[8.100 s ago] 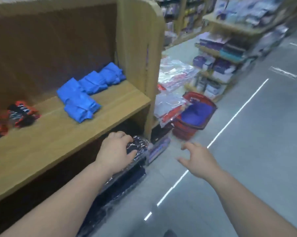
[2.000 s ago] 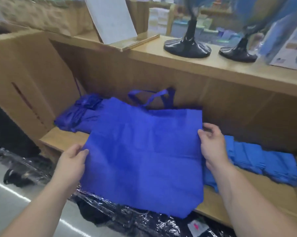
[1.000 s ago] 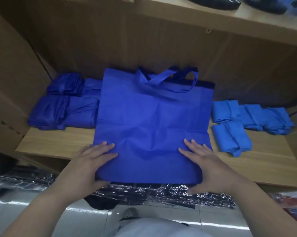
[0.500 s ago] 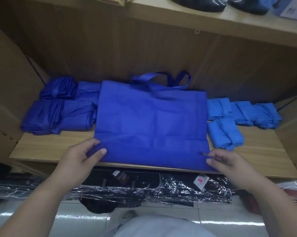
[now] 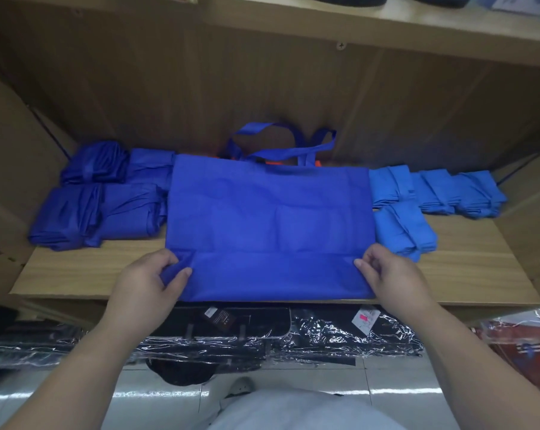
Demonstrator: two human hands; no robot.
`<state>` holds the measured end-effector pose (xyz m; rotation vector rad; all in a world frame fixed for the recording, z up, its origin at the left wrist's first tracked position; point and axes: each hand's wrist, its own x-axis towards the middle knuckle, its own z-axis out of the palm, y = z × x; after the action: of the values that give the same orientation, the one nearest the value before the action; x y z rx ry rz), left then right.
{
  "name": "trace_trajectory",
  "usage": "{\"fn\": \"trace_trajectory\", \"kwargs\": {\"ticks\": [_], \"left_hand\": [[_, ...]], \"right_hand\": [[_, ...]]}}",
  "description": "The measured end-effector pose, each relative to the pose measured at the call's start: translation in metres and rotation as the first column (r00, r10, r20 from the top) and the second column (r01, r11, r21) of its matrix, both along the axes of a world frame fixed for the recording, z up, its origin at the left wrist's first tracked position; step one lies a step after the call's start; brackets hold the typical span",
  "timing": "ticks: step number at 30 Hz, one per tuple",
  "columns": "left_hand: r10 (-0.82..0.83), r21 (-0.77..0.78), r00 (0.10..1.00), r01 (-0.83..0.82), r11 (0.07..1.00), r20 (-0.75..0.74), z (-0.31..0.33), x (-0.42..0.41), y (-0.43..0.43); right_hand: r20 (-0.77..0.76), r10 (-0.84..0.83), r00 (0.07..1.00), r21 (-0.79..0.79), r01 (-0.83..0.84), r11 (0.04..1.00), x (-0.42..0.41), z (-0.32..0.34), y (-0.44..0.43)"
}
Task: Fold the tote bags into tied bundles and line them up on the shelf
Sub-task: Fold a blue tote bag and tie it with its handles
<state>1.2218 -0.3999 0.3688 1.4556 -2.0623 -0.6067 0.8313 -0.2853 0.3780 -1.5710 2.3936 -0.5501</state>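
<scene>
1. Four dark blue bundles lie at the left end of the shelf, two far and two near, packed against each other. The right-hand pair touches the tote bag's left edge.
2. Bare wood runs along the near left of the shelf, between the bundles, the left side wall and the front lip.
3. The left hand pinches the tote bag's near left corner, thumb on top and fingers curled under the fabric.
4. One royal blue tote bag lies flat in the middle of the shelf. Its near edge sits at the front lip, and its two handles lean against the back panel. A crease runs across it between the two hands.
5. The right hand grips the near right corner, fingers curled and thumb on the fabric.
6. Four light blue bundles sit to the right, three in a far row and one nearer, just beside the bag's right edge.
7. Open wood fills the shelf's near right corner, up to the side wall.
8. Below the shelf lie dark goods in plastic wrap. They carry one pink tag and one dark label, both too small to read.
</scene>
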Motion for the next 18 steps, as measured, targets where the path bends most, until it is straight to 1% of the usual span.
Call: {"fn": "trace_trajectory", "kwargs": {"ticks": [2,6,8,11,12,14,16,18], "left_hand": [[-0.007,-0.06,0.999,0.01,0.998,0.047,-0.002,-0.002,0.003],[0.058,-0.093,0.998,-0.055,0.994,0.023,-0.008,-0.002,0.006],[0.031,-0.184,0.997,-0.018,0.983,0.067,-0.01,0.0,0.002],[-0.023,-0.246,0.988,0.06,0.967,0.152,-0.009,0.001,-0.008],[-0.029,-0.257,0.987,0.071,0.964,0.16,-0.009,0.0,-0.011],[-0.017,-0.266,0.987,0.059,0.962,0.157,-0.009,-0.004,-0.011],[0.037,-0.259,0.985,0.007,0.966,0.168,-0.011,-0.009,-0.008],[0.091,-0.29,0.979,-0.035,0.956,0.184,-0.011,-0.012,-0.005]], "right_hand": [[-0.032,0.007,0.999,-0.001,-0.007,1.0,0.002,-0.004,-0.002],[-0.091,0.002,0.996,0.044,0.002,0.999,0.002,-0.006,-0.01],[-0.112,0.0,0.994,0.098,0.011,0.995,0.001,-0.006,-0.015],[-0.118,-0.018,0.993,0.119,0.032,0.992,0.002,-0.006,-0.018],[-0.125,-0.028,0.992,0.087,0.039,0.995,0.003,-0.007,-0.018],[-0.197,-0.032,0.98,-0.056,0.021,0.998,0.005,-0.01,-0.015],[-0.339,0.044,0.94,-0.189,-0.113,0.975,0.005,-0.018,-0.011],[-0.445,0.182,0.877,-0.226,-0.306,0.925,0.006,-0.024,-0.006]]}}
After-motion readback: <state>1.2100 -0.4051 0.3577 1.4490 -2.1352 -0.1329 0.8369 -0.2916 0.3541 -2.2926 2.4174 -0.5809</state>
